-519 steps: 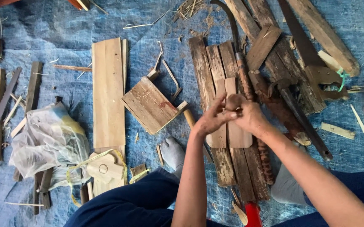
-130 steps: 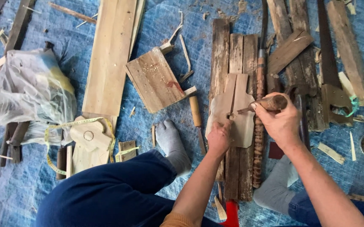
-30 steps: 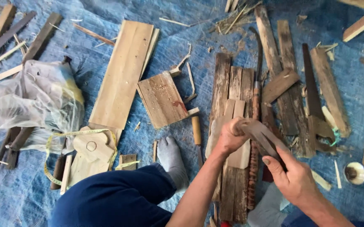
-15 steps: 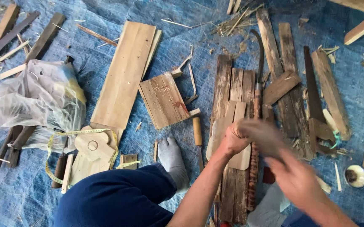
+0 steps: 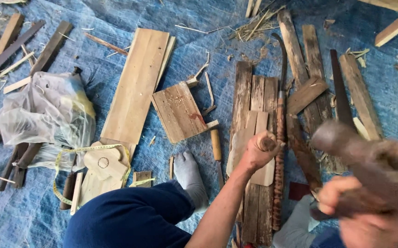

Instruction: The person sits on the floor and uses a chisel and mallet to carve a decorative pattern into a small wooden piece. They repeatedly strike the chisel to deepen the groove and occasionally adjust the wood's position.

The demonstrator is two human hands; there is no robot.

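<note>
My left hand (image 5: pixel 255 154) is shut around a short round wooden handle (image 5: pixel 268 143), held upright on a pale flat wood piece (image 5: pixel 254 131). That piece lies on a row of dark weathered boards (image 5: pixel 244 87). My right hand (image 5: pixel 362 220) is at the lower right, blurred. It grips a dark wooden mallet (image 5: pixel 359 151) that is raised above and to the right of the left hand. What lies under the handle is hidden by my fist.
A blue tarp (image 5: pixel 208 27) covers the ground. On it lie a long plank (image 5: pixel 137 87), a small square board (image 5: pixel 178 112), a plastic bag (image 5: pixel 47 115), a yellow tape measure (image 5: pixel 93 149), a loose chisel (image 5: pixel 216 147), a saw (image 5: pixel 341 96) and a curved blade (image 5: pixel 282 64). My grey-socked foot (image 5: pixel 189 174) rests by the boards.
My right hand has swung the mallet from beside the left hand up and out to the right, closer to the camera and blurred. The left hand keeps its grip on the handle.
</note>
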